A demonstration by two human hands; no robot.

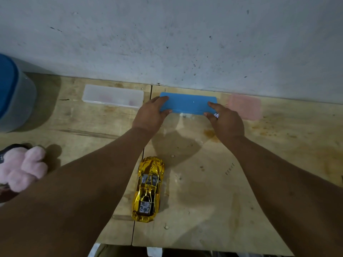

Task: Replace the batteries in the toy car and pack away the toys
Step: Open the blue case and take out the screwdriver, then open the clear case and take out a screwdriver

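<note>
Both hands reaching fwd to blue case (188, 102) lying flat at far edge of wooden tabletop (204, 191), right against wall (167, 34). Left hand (148, 115) gripping case's left end, fingers over top edge, thumb at near edge; grip clenched on case. Right hand (225, 120) gripping case's right end same way, thumb on near edge, fingers curled on top; ring (216, 114) showing on 1 finger. Case looking closed, lid side up.

Gold toy car (148, 189) sitting upright on tabletop, well apart from case, between the 2 forearms, near tabletop's front edge, lying lengthwise toward the wall. Not touching either arm as far as visible.

Clear plastic case (112, 98) lying left of blue case, near it but apart, also along wall. Pink case (245, 107) lying just right of blue case, partly behind right hand. Pink plush toy (24, 166) resting at left edge of tabletop, partly cut off by frame. Translucent container w/ blue lid (13, 93) standing far left, partly out of frame.
</note>
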